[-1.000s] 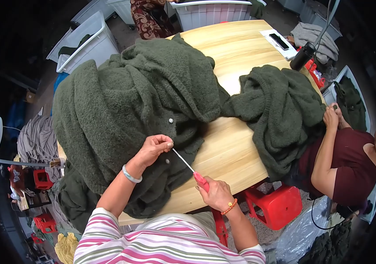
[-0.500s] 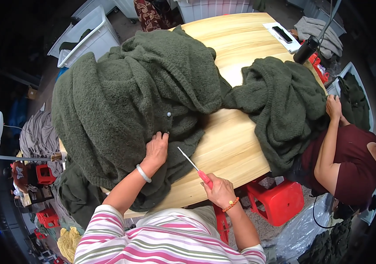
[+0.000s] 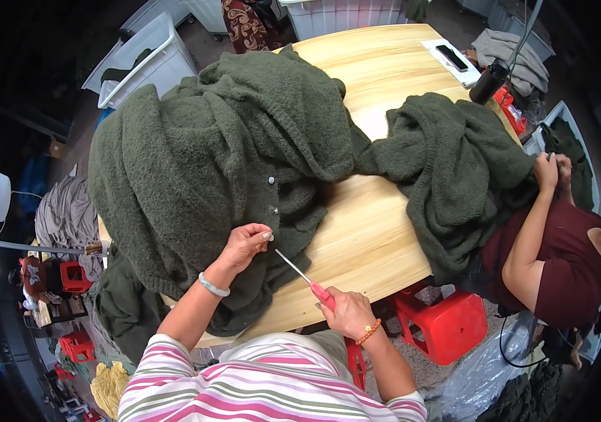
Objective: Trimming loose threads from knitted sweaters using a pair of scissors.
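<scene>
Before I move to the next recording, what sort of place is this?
Probably a garment workshop: dark green knitwear with small buttons is heaped on a large wooden table, a co-worker is at a second green heap, and a white plastic bin holding dark cloth stands beyond.

The right hand [image 3: 351, 314] covers the butt of a pink-handled tool [image 3: 322, 293], and the left hand [image 3: 243, 249] partly hides a button [image 3: 271, 238]. The upper edge cuts off a white plastic bin [image 3: 346, 18]; the co-worker's hands [image 3: 546, 171] obscure what they grip.
</scene>
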